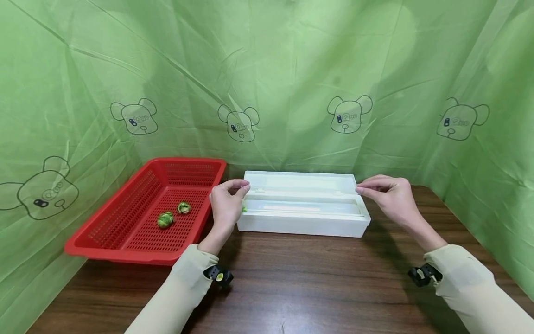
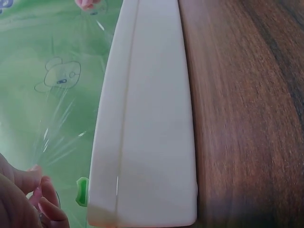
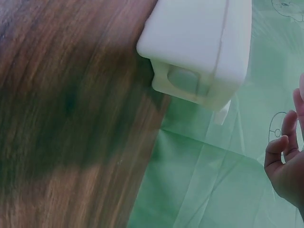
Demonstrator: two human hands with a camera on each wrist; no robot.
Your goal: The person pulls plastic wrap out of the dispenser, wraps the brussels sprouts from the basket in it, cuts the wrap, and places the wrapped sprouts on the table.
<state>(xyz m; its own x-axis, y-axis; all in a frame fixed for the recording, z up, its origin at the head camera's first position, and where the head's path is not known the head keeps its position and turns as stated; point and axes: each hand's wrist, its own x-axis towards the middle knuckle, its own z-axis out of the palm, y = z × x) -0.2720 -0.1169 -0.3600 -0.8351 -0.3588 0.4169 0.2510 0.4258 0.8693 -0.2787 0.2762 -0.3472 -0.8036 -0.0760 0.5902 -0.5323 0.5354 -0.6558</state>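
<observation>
A long white plastic-wrap dispenser (image 1: 300,224) lies on the table between the hands, its lid (image 1: 298,180) raised at the back. Clear plastic wrap (image 2: 52,135) shows in the left wrist view, creases fanning out from the left fingertips. My left hand (image 1: 226,202) pinches it between thumb and fingers above the dispenser's left end. At the right end, my right hand (image 1: 393,195) pinches the wrap with thumb and fingers bent together. A small green slider (image 2: 82,191) sticks out at the dispenser's left end.
A red perforated basket (image 1: 125,254) stands on the left. Inside lie two small green Brussels sprouts, a left one (image 1: 165,220) and a right one (image 1: 183,207). Green printed fabric (image 1: 292,83) hangs behind and on both sides of the brown wooden table (image 1: 300,283).
</observation>
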